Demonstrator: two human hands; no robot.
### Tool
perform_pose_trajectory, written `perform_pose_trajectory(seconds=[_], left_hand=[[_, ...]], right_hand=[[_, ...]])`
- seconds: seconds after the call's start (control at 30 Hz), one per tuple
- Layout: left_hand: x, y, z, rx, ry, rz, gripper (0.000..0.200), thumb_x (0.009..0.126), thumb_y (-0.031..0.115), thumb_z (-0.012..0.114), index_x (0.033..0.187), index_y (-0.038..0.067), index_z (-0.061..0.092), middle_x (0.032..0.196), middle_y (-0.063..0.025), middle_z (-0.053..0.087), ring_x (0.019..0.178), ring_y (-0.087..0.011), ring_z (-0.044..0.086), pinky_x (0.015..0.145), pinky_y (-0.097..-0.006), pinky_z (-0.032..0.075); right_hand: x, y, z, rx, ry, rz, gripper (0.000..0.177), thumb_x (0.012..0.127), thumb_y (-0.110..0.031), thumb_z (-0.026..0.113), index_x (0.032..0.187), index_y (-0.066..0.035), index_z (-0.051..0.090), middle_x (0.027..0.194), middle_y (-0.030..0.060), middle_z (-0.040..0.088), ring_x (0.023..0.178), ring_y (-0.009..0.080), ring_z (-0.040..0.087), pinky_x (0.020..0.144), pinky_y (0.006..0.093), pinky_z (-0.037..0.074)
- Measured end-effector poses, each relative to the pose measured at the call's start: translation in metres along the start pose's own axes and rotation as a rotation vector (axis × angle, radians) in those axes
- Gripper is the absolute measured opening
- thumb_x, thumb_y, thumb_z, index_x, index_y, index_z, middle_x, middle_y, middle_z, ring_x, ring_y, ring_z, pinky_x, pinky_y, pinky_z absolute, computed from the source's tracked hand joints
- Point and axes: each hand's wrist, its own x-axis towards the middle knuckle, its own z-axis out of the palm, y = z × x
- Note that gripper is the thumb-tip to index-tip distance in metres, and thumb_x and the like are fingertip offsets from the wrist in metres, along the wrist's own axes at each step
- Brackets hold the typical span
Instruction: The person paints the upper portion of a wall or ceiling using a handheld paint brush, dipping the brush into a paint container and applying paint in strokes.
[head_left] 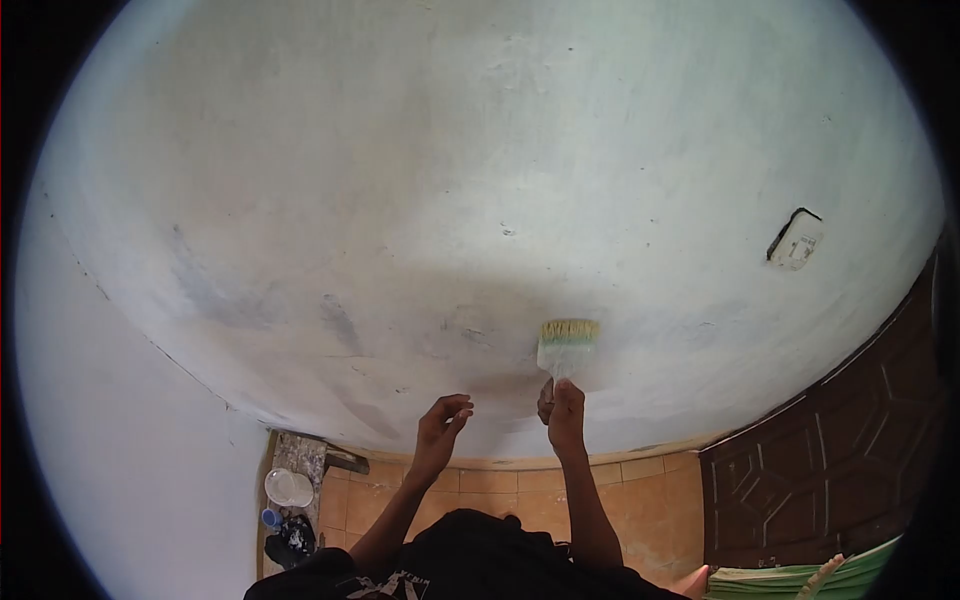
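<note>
**A:** The right hand (566, 408) is closed around the handle of the brush (568, 345). The bristles point up and press flat on the wall (480, 150), low down, not far above the wall's bottom edge where the floor tiles (640, 500) begin.

**B:** And the left hand (440, 428)?

**A:** Empty, with the fingers loosely curled and the thumb apart, hovering just beside the right one. It's close to the wall, but I can't tell whether it touches.

**B:** The wall looks patchy, with grey streaks off to the left of the brush.

**A:** So I'd say long, even strokes. Use light pressure so the bristles fan without splaying, and overlap each pass into the last.

**B:** Mind the switch plate (797, 240) toward the wall's right edge, and the brown door (850, 440) beside it. Both are well apart from the brush, but slow, careful edging would suit there.

**A:** The tubs (288, 487) sit on the floor by the wall's lower left corner, well away from both hands. Reloading looks like a real reach down.
</note>
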Motion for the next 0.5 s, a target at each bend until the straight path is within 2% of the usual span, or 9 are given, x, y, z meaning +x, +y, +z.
perform_pose_trajectory(seconds=[0.1, 0.17, 0.2, 0.3, 0.33, 0.43, 0.5], left_hand=[[0.006, 0.005, -0.001, -0.026, 0.009, 0.014, 0.024, 0.093, 0.012, 0.058, 0.115, 0.003, 0.057, 0.104, -0.0078, 0.063, 0.098, -0.0156, 0.059, 0.088, -0.0295, 0.046], [0.009, -0.003, -0.004, -0.007, -0.002, 0.017, 0.023, 0.093, 0.012, 0.058, 0.115, 0.003, 0.056, 0.103, -0.0077, 0.063, 0.098, -0.0157, 0.060, 0.088, -0.0300, 0.046], [0.011, -0.006, -0.005, 0.004, -0.006, 0.023, 0.023, 0.093, 0.012, 0.058, 0.115, 0.003, 0.056, 0.103, -0.0076, 0.063, 0.098, -0.0157, 0.060, 0.088, -0.0302, 0.046], [0.011, -0.007, -0.003, 0.004, -0.011, -0.014, 0.023, 0.094, 0.012, 0.057, 0.115, 0.003, 0.057, 0.103, -0.0080, 0.063, 0.098, -0.0159, 0.060, 0.088, -0.0301, 0.046], [0.011, -0.008, -0.004, 0.004, -0.008, -0.005, 0.023, 0.094, 0.012, 0.057, 0.115, 0.003, 0.057, 0.104, -0.0081, 0.063, 0.098, -0.0160, 0.060, 0.088, -0.0301, 0.046], [0.007, -0.013, -0.002, 0.000, 0.000, 0.001, 0.023, 0.094, 0.012, 0.057, 0.115, 0.003, 0.057, 0.104, -0.0084, 0.063, 0.098, -0.0161, 0.060, 0.088, -0.0300, 0.046], [0.004, -0.013, -0.001, -0.002, 0.010, -0.004, 0.023, 0.094, 0.012, 0.057, 0.115, 0.003, 0.057, 0.105, -0.0086, 0.063, 0.098, -0.0161, 0.060, 0.088, -0.0301, 0.046]], right_hand=[[-0.010, 0.077, -0.016, -0.164, -0.005, -0.200, 0.051, 0.099, -0.048, 0.038, 0.064, -0.011, 0.036, 0.051, -0.0052, 0.030, 0.042, 0.0051, 0.026, 0.039, 0.0242, 0.020], [-0.034, 0.124, -0.031, -0.397, 0.025, -0.123, 0.049, 0.101, -0.045, 0.037, 0.064, -0.012, 0.036, 0.050, -0.0052, 0.030, 0.041, 0.0052, 0.027, 0.039, 0.0240, 0.021], [-0.049, 0.100, -0.022, -0.225, 0.003, 0.042, 0.048, 0.101, -0.041, 0.037, 0.063, -0.012, 0.035, 0.050, -0.0050, 0.031, 0.042, 0.0055, 0.028, 0.039, 0.0239, 0.022], [-0.045, 0.054, -0.008, -0.244, -0.026, -0.014, 0.048, 0.101, -0.040, 0.037, 0.063, -0.011, 0.035, 0.051, -0.0047, 0.032, 0.042, 0.0053, 0.029, 0.039, 0.0237, 0.022], [-0.034, 0.044, -0.004, -0.244, -0.033, -0.105, 0.048, 0.101, -0.042, 0.038, 0.064, -0.011, 0.035, 0.052, -0.0043, 0.032, 0.042, 0.0051, 0.029, 0.039, 0.0236, 0.021], [-0.006, -0.006, 0.015, -0.088, 0.003, -0.091, 0.049, 0.100, -0.043, 0.039, 0.065, -0.010, 0.035, 0.052, -0.0041, 0.032, 0.042, 0.0049, 0.028, 0.039, 0.0235, 0.021], [0.001, 0.007, 0.011, -0.106, 0.014, -0.074, 0.048, 0.100, -0.043, 0.039, 0.065, -0.011, 0.035, 0.052, -0.0043, 0.031, 0.042, 0.0048, 0.028, 0.039, 0.0234, 0.021]])
